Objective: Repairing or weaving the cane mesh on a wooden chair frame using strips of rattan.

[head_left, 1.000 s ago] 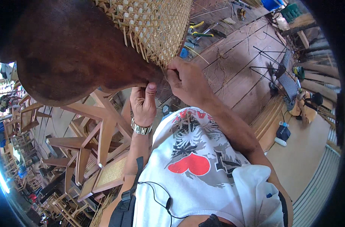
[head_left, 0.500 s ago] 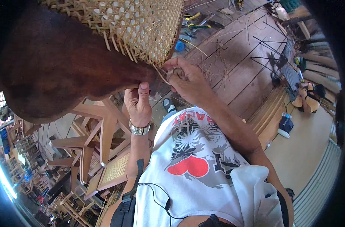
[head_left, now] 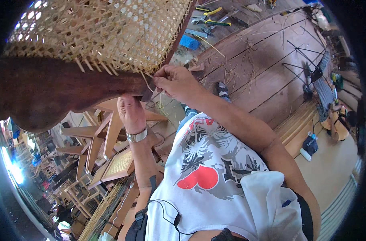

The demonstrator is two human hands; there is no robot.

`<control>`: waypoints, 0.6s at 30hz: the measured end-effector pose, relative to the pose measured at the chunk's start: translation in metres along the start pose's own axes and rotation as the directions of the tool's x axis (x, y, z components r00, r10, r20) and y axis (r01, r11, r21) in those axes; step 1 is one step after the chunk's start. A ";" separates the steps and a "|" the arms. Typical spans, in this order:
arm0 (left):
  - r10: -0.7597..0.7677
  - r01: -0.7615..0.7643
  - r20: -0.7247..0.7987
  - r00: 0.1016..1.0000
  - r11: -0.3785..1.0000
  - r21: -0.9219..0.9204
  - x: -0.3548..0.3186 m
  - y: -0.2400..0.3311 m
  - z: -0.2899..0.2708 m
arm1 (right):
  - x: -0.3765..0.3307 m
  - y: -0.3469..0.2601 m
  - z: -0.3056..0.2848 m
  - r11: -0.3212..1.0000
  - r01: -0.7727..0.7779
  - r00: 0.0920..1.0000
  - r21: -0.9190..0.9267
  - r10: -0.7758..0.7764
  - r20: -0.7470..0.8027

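Observation:
A dark brown wooden frame [head_left: 70, 86] with a curved lower edge spans the upper left. Woven cane webbing [head_left: 110, 34] fills it, and several loose cane ends poke out along the lower rail. At the frame's near right corner, a pale cane strand [head_left: 147, 81] bends out of the weave. My right hand [head_left: 178, 83] is closed there, thumb and fingertips pinching that strand. Below the rail, close to the same corner, my left hand [head_left: 131, 114] grips the wood from underneath. Part of its fingers is hidden by the frame.
Pliers [head_left: 217, 23] with yellow-and-black handles and a blue object [head_left: 190, 41] lie beyond the frame. Cane scraps litter the wooden boards [head_left: 267, 76]. Wooden chair parts [head_left: 98, 140] are stacked at lower left. A person [head_left: 336, 124] is at the far right, near a thin-legged metal stand [head_left: 301, 60].
The frame and webbing appear shifted left and lower in view. My left hand has moved left under the rail, its thumb no longer upright. My right hand stays at the corner with the strand.

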State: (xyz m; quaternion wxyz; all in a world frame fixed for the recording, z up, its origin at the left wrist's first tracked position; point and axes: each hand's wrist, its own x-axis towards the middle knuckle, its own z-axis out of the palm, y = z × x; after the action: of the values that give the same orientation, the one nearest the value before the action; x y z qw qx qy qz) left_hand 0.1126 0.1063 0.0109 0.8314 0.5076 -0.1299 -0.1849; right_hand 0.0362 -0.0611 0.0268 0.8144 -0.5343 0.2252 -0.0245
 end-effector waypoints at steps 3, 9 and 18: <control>0.010 0.019 -0.089 0.996 0.949 0.313 0.008 -0.014 -0.025 | 0.000 -0.003 -0.003 0.992 -0.079 0.993 0.098 0.069 0.100; -0.145 0.168 0.111 0.983 0.957 -0.236 0.026 0.015 -0.029 | -0.005 -0.006 -0.004 0.800 -0.354 0.933 0.484 0.268 0.240; -0.320 0.445 0.362 0.876 0.825 -0.348 0.060 0.003 -0.075 | -0.001 -0.013 0.006 0.690 -0.445 0.895 0.571 0.364 0.258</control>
State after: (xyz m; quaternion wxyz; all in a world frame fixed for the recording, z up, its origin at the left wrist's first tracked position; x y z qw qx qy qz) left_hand 0.1969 0.1410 -0.0186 0.8380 0.2995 -0.1008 -0.4449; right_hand 0.0403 -0.0611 0.0406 0.9405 -0.1765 0.2657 0.1169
